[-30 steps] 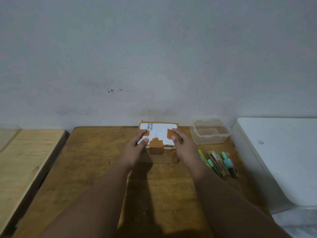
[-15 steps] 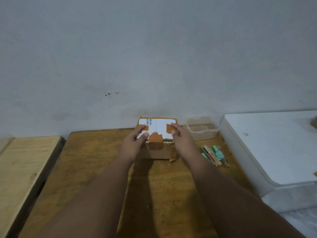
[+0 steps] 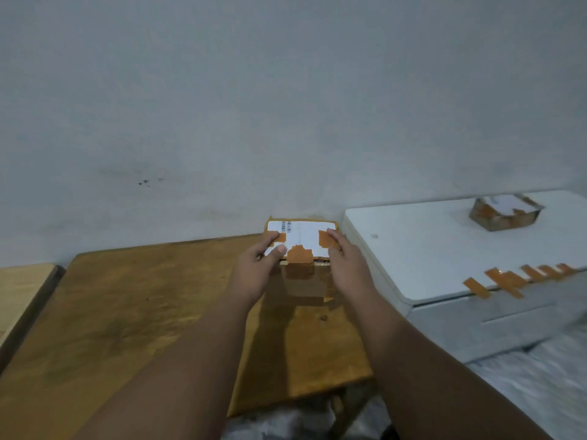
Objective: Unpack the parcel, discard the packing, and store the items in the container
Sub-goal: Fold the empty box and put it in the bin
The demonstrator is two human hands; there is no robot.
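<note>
A brown cardboard parcel with a white shipping label and orange-brown tape is held between both hands, lifted above the right part of the wooden table. My left hand grips its left side, thumb on the label. My right hand grips its right side, fingers on the top. The clear plastic container and the pens seen earlier are out of view, behind the parcel and my hands or outside the frame.
A white appliance stands to the right of the table. On it sits a second taped parcel, and several strips of orange-brown tape stick along its front edge. A lighter wooden table is at the far left.
The parcel has risen off the table in both hands and moved right toward the white appliance. My view has swung right, bringing the second parcel and tape strips into sight.
</note>
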